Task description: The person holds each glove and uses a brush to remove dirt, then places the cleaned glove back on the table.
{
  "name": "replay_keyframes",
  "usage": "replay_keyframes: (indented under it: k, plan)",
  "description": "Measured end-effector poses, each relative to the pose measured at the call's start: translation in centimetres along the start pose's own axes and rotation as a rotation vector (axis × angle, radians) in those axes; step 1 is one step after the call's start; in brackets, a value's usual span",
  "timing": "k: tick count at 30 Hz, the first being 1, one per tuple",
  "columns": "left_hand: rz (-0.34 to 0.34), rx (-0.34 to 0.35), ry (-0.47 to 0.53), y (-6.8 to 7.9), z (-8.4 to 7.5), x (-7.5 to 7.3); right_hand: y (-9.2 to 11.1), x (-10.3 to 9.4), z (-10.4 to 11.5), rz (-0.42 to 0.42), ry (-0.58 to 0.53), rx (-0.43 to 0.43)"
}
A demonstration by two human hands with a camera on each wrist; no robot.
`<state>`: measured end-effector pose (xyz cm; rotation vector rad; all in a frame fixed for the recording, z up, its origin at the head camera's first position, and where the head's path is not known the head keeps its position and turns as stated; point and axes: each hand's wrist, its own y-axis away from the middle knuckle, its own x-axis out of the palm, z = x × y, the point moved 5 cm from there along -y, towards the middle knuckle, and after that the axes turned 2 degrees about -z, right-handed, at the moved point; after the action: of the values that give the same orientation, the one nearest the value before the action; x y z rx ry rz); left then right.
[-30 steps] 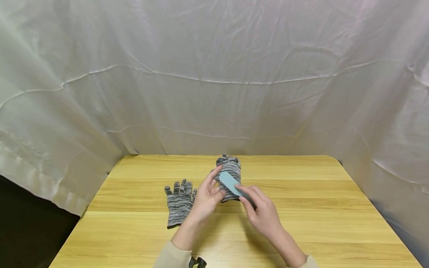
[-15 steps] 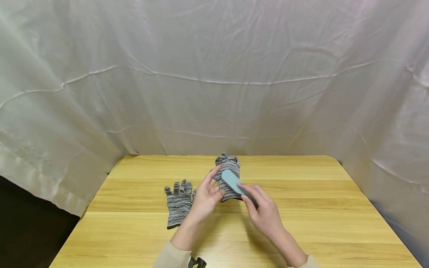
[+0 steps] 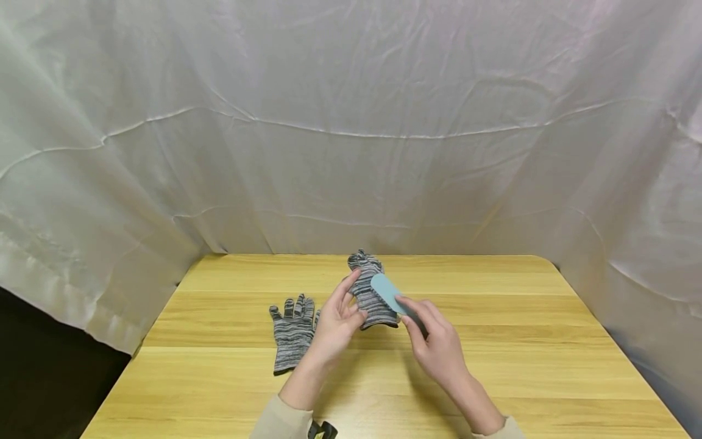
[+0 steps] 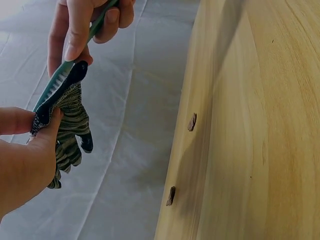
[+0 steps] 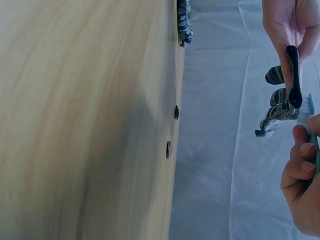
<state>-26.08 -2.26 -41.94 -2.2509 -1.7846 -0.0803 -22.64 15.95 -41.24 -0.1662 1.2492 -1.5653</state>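
A grey-and-black knitted glove (image 3: 372,310) is held up off the table in my left hand (image 3: 334,326), pinched between thumb and fingers near its dark cuff. My right hand (image 3: 439,344) grips the handle of a light blue brush (image 3: 386,292). In the left wrist view the brush's white bristles (image 4: 56,84) face the glove (image 4: 75,112) by the cuff, and its handle passes between the right-hand fingers (image 4: 77,30). The right wrist view shows the bristles (image 5: 303,112) right beside the glove (image 5: 294,77); whether they touch it I cannot tell.
A matching glove (image 3: 293,338) lies flat on the wooden table (image 3: 521,341), left of my left forearm. Two small brown pieces (image 4: 192,122) show near the table's edge in the wrist views. Pale grey curtains (image 3: 351,171) hang behind and at both sides.
The brush has moved slightly up and to the right over the glove, along with my right hand. The held glove's finger end has tipped a little left. My left hand stays nearly still.
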Motion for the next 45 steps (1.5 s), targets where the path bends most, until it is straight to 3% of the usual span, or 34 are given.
replay_keyframes:
  k: [6,18,25,31,45]
  plan:
    - [-0.005,-0.009,-0.003,0.0,0.0,-0.1,0.1,-0.1,-0.4,0.002,-0.005,0.02]
    - [-0.04,0.001,0.027,-0.1,-0.5,-0.9,-0.1,-1.3,-2.0,-0.047,0.003,0.163]
    - [-0.025,-0.003,0.003,-0.1,-0.2,-0.9,-0.3,-0.8,-0.4,-0.015,-0.107,0.066]
    - [-0.013,-0.011,-0.06,-0.1,0.2,-0.7,-0.2,-0.1,0.9,0.008,-0.104,-0.029]
    - [0.05,0.006,-0.016,0.1,0.2,0.0,0.2,0.8,2.1,0.069,-0.096,-0.094]
